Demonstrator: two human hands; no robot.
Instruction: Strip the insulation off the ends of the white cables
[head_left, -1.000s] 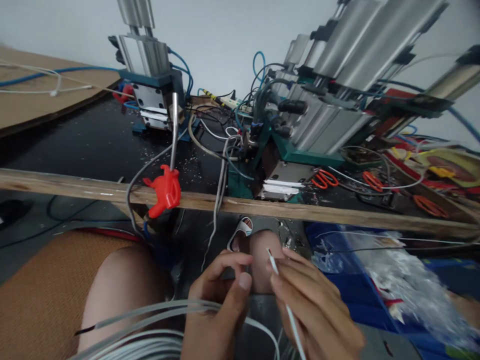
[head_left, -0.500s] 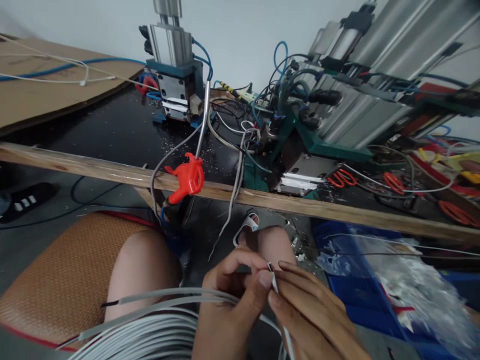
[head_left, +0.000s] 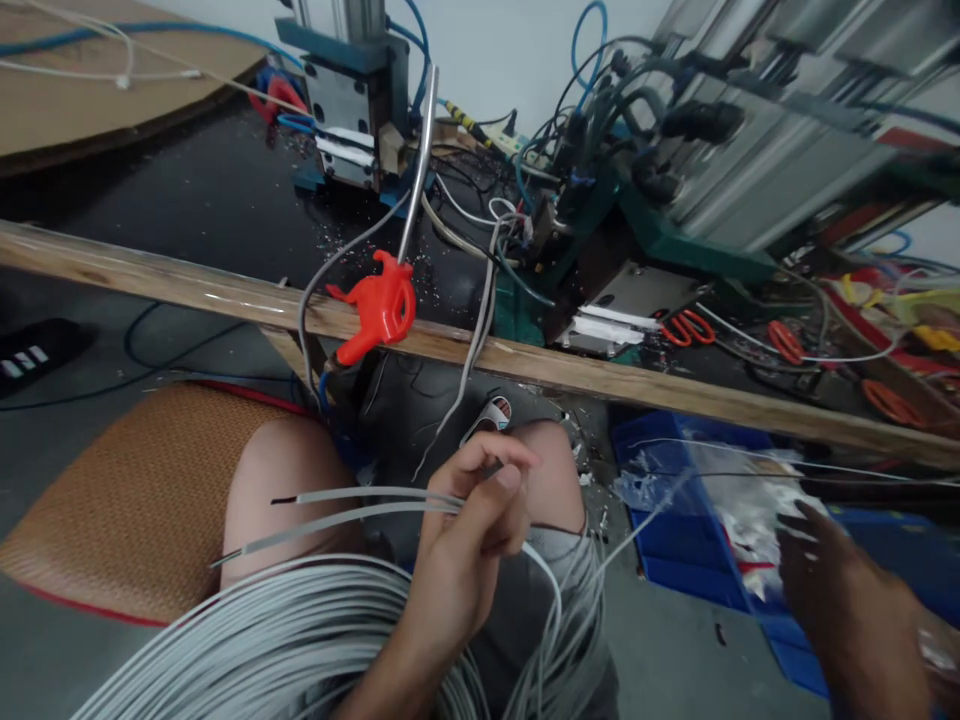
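My left hand (head_left: pixel 469 530) is low in the middle, above my lap. Its fingers are curled round a few grey-white cables (head_left: pixel 352 505) whose dark-tipped ends stick out to the left. A large coil of the same grey cable (head_left: pixel 285 640) lies over my thighs. My right hand (head_left: pixel 847 590) is at the lower right, blurred, fingers stretched toward the blue bin (head_left: pixel 675 560) of clear plastic bags. A thin white wire (head_left: pixel 637 520) runs from my lap toward that bin.
A wooden bar (head_left: pixel 525 365) crosses the view ahead of my knees. A red air-gun handle (head_left: pixel 379 310) hangs on it. Behind stand pneumatic machines (head_left: pixel 352 90) with hoses, and orange-handled scissors (head_left: pixel 686 325) on the black bench. A woven seat (head_left: pixel 127 490) is at left.
My right hand left the cable end it pinched with the left and swung right toward the blue bin. The view tilted down and left. The left hand keeps the cables.
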